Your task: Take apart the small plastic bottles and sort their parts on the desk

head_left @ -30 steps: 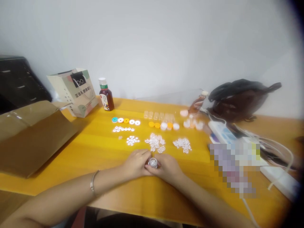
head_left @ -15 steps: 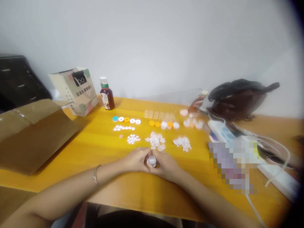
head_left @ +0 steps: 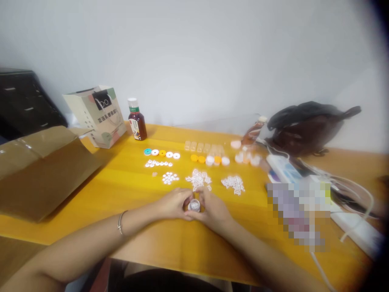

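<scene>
A small round clear container [head_left: 194,205] with a whitish rim is held between my hands, close above the table. My left hand [head_left: 176,204] is closed on its left side with curled fingers. From the right, my right hand [head_left: 214,211] grips it, thumb in front and fingers behind. What is inside the container is too blurred to name. Just beyond my hands lie a pile of white openwork plastic pieces [head_left: 199,178], a cluster of small white discs [head_left: 170,178] and a second heap of white pieces [head_left: 233,183].
Farther back are a row of coloured round caps [head_left: 162,153], orange and white caps [head_left: 202,159] and clear pieces [head_left: 200,147]. A dark drink bottle [head_left: 137,121], paper bag [head_left: 105,117] and cardboard box [head_left: 45,170] stand left. A black bag [head_left: 306,125] and power strip [head_left: 284,170] lie right.
My right hand's fingers have lifted and spread slightly from the container, leaving it more exposed. My left hand has barely moved.
</scene>
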`<act>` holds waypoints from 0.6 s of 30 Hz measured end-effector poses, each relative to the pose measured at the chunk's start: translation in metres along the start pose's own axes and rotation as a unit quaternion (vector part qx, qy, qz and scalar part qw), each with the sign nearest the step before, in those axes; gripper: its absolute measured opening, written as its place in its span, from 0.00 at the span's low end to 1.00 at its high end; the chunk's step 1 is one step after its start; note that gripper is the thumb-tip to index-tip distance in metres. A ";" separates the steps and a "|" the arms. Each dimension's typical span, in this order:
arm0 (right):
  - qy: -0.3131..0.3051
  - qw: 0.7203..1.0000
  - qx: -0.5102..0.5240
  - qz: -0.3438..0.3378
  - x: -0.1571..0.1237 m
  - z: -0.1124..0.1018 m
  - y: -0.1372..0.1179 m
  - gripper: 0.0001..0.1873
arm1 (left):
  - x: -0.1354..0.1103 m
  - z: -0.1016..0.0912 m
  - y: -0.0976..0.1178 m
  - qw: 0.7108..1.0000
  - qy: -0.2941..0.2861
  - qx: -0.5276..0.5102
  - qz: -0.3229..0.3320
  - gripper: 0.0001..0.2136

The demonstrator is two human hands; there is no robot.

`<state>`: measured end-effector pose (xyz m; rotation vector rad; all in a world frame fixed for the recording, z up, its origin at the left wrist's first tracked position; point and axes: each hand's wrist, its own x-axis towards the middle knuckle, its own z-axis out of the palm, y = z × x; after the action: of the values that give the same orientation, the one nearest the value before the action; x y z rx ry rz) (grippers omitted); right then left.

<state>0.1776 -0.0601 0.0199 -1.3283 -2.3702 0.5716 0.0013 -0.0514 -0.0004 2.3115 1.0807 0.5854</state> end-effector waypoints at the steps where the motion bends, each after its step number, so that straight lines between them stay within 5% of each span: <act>1: -0.004 1.000 0.002 0.003 0.000 0.002 0.000 0.25 | 0.000 -0.001 0.000 1.000 -0.001 -0.003 0.004 0.14; 6: -0.004 0.996 0.022 -0.091 -0.003 0.000 -0.002 0.17 | 0.000 -0.003 0.002 1.000 -0.010 -0.022 0.009 0.13; 10: 0.070 0.977 0.030 -0.199 -0.006 -0.002 -0.001 0.26 | 0.001 -0.003 0.002 0.999 -0.018 -0.030 -0.023 0.14; 15: 0.141 0.976 -0.023 -0.163 -0.006 0.006 0.005 0.37 | 0.000 0.000 0.000 0.999 -0.003 -0.031 -0.031 0.16; 18: 0.120 0.984 -0.063 -0.120 -0.005 0.009 0.005 0.32 | 0.000 0.000 -0.001 0.999 -0.009 -0.037 -0.027 0.16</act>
<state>0.1787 -0.0635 0.0092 -1.0706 -2.3482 0.1833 0.0009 -0.0509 -0.0011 2.2138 1.0909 0.5741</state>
